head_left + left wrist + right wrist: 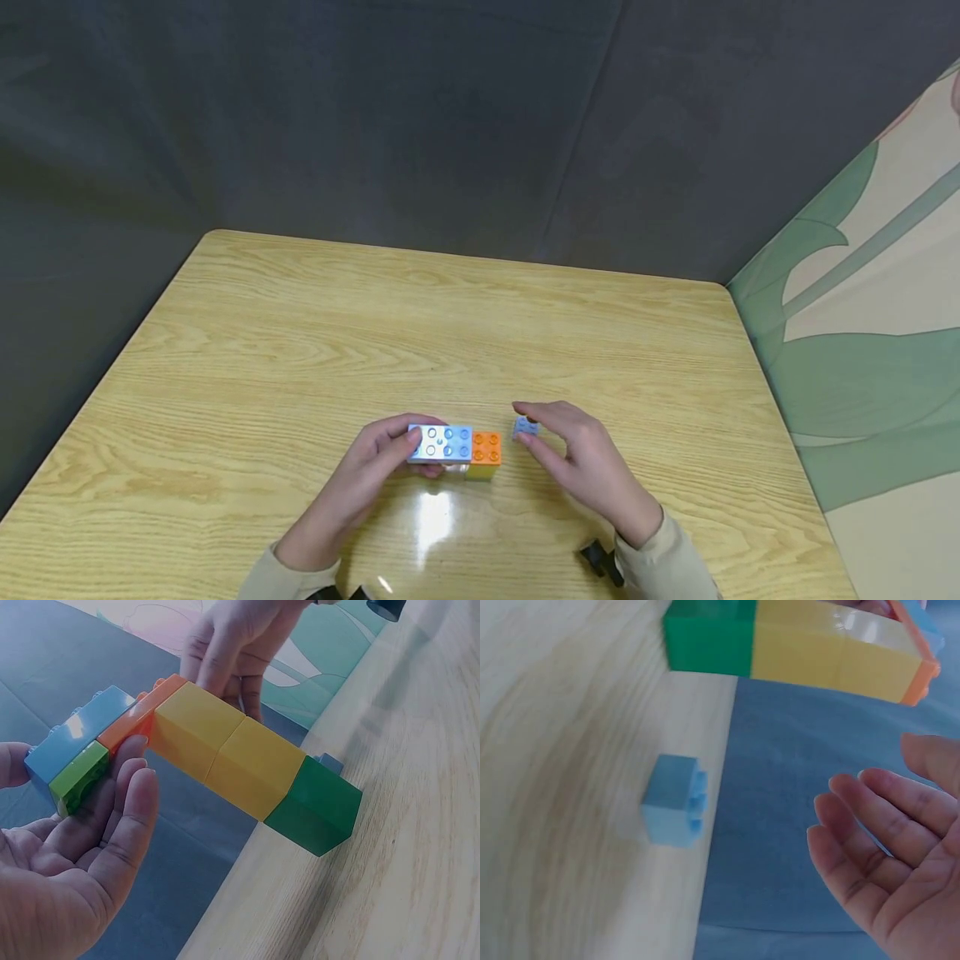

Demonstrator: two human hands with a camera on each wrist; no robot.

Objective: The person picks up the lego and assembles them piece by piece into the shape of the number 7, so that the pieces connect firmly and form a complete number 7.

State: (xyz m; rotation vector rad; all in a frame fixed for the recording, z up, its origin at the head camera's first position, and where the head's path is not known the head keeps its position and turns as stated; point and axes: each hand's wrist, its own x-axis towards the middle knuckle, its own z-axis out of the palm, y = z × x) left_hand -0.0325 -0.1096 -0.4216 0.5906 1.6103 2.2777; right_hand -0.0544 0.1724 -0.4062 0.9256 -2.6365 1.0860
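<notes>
A stack of toy building bricks stands on the table: a dark green brick (315,806) at the bottom, yellow bricks (255,761) above it, then a thin orange brick (486,448). A long blue brick (441,444) juts out leftward from the orange one, and a light green brick (79,776) sits under its overhang. My left hand (382,457) holds the overhanging end, thumb on the blue brick and fingers below. My right hand (581,454) hovers with fingers spread, holding nothing, near a small light blue brick (669,801) that rests on the table, studs up, right of the stack.
The wooden table (300,333) extends beyond both hands. Dark fabric (375,125) hangs behind it and a green-and-cream patterned cloth (862,375) is on the right. A black device (597,558) is by my right wrist.
</notes>
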